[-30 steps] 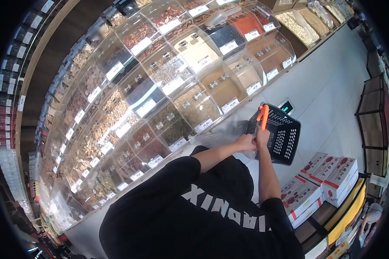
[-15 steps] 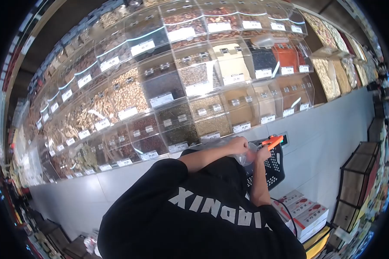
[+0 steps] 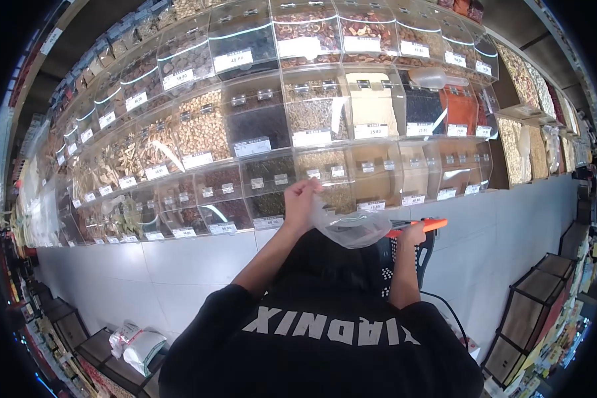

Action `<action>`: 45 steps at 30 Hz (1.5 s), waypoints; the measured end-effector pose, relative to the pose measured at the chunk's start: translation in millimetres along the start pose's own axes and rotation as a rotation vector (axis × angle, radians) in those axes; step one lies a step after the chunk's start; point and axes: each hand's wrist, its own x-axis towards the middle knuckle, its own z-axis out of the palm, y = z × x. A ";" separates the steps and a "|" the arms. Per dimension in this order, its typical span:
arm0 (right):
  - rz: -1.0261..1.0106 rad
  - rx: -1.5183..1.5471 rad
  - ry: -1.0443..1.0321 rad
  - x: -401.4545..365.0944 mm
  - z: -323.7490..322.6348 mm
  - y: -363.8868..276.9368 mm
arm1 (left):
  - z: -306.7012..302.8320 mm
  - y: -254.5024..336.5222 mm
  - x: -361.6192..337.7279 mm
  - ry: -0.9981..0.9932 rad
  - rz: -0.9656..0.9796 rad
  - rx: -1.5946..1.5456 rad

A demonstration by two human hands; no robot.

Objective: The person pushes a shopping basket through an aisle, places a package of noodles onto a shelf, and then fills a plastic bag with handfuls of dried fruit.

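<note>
My left hand (image 3: pixel 301 197) is raised in front of the lower row of bins, its fingers pinched on the edge of a clear plastic bag (image 3: pixel 353 232). The bag hangs spread out from there, its far end close to my right hand (image 3: pixel 412 235). That hand is closed around an orange handle (image 3: pixel 435 224), which lies over a black shopping basket (image 3: pixel 386 272) with holes in its sides. My body partly hides the basket.
Tiered clear bins (image 3: pixel 259 126) of dried goods with price labels stretch across the front. A clear scoop (image 3: pixel 428 78) lies on the bins. Dark crates (image 3: pixel 534 298) stand at right; white-and-red packages (image 3: pixel 139 346) lie at lower left.
My left hand has moved left and up, away from my right hand, drawing the plastic bag out between them. The orange handle has turned closer to level. The view has shifted.
</note>
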 end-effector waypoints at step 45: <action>-1.514 -0.474 -2.509 -245.8 -19.2 -241.8 | 65.2 174.4 -115.9 0.439 0.552 0.351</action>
